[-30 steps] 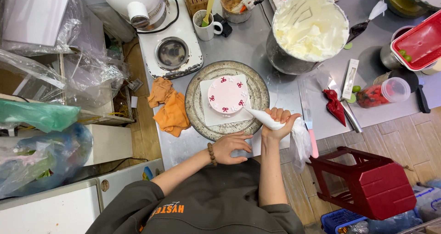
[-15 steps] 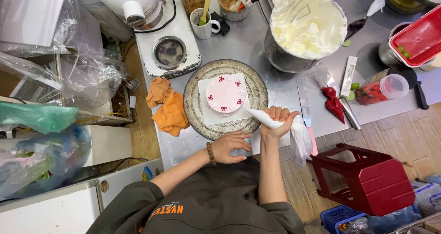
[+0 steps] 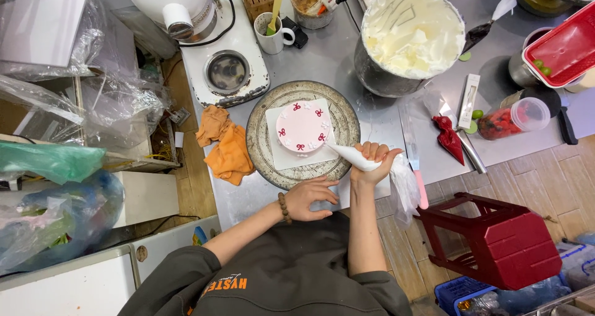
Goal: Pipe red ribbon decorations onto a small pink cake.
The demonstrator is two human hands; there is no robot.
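Your right hand (image 3: 372,164) is closed around a white piping bag (image 3: 353,156), fingers wrapped over its fat end, with the narrow tip pointing up and left to the lower right edge of the small pink cake (image 3: 302,125). That cake is round, dotted with little red bows, and sits on a white square board (image 3: 282,158) in the middle of a grey turntable (image 3: 263,145). Your left hand (image 3: 310,198) lies spread and holding nothing, fingertips at the near rim of the turntable, a bead bracelet (image 3: 284,207) on the wrist.

Just left of the turntable you have a crumpled orange cloth (image 3: 224,145) on the steel table (image 3: 328,55). Beyond the cake, up and to the right, stands a big metal bowl of white cream (image 3: 412,34). To the right of your piping hand lie a red piping bag (image 3: 449,139) and a spatula with a pink handle (image 3: 416,173), near each other. A white mug (image 3: 273,37) stands behind the turntable, beside a white stand mixer (image 3: 186,12). On the floor to your right is a dark red plastic stool (image 3: 496,241)
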